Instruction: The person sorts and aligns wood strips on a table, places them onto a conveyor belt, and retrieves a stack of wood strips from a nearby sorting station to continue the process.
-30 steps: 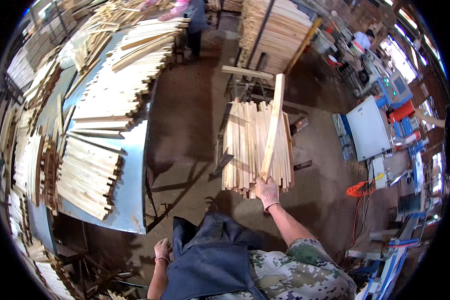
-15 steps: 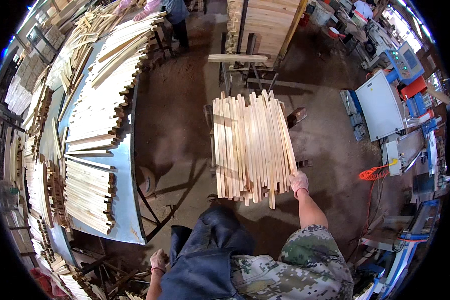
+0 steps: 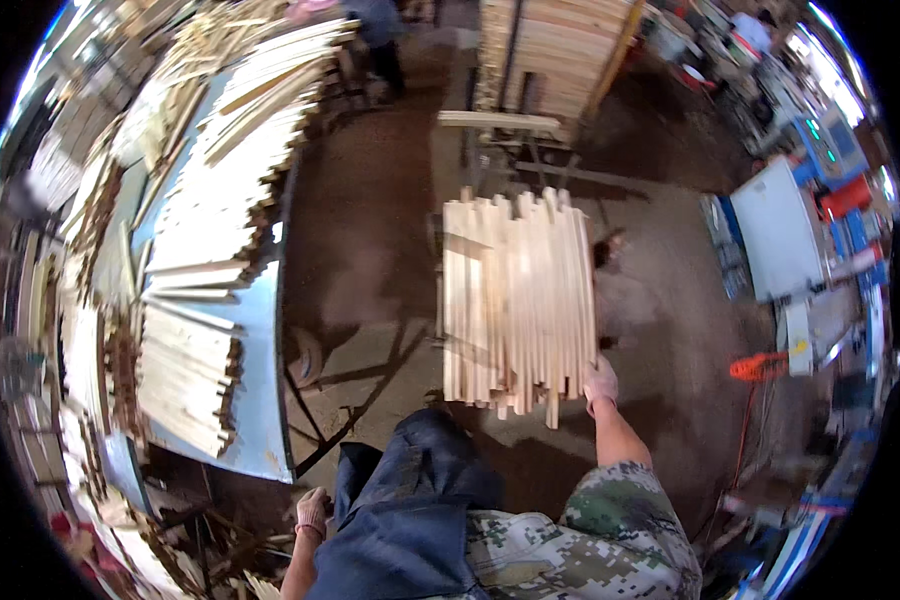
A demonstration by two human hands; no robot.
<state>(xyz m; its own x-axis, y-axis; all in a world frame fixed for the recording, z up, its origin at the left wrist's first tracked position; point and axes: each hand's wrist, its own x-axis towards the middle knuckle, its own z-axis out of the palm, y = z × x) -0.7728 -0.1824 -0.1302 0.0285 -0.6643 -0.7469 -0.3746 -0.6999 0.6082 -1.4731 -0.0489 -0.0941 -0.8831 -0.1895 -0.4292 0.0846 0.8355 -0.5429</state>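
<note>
Head view, with some motion blur: noted at centre, well forward of the near edge, stack of pale wooden strips (image 3: 515, 300), laid side by side, lengths running near to far, ends uneven at near and far edges, one protruding furthest on the near side. Found at the near right corner of this stack: right hand (image 3: 600, 385), pale-gloved, arm extended, fingers partly bent against or just beside the outermost strip. Unable to tell, owing to blur, how far closed or whether gripping a strip. Found low at near left, beside the dark blue apron (image 3: 400, 530): left hand (image 3: 312, 508), also gloved, fingers loosely curled, well apart from the stack; nothing visible in it, though inner palm hidden and exact opening impossible to tell. Recorded on the left: blue-topped table (image 3: 260, 400), carrying rows of wooden strips (image 3: 185, 380), some lying askew. Recorded at far centre: tall wood pile (image 3: 560, 50), with a single crosswise length of timber (image 3: 498, 120) in front, beyond the stack. Seen at far left, past the table: dark-clothed co-worker (image 3: 373, 30), only partly in view. Listed on the right: white cabinet (image 3: 778, 230), blue control panel (image 3: 830, 148) showing green lights, orange coiled hose (image 3: 760, 367).
</note>
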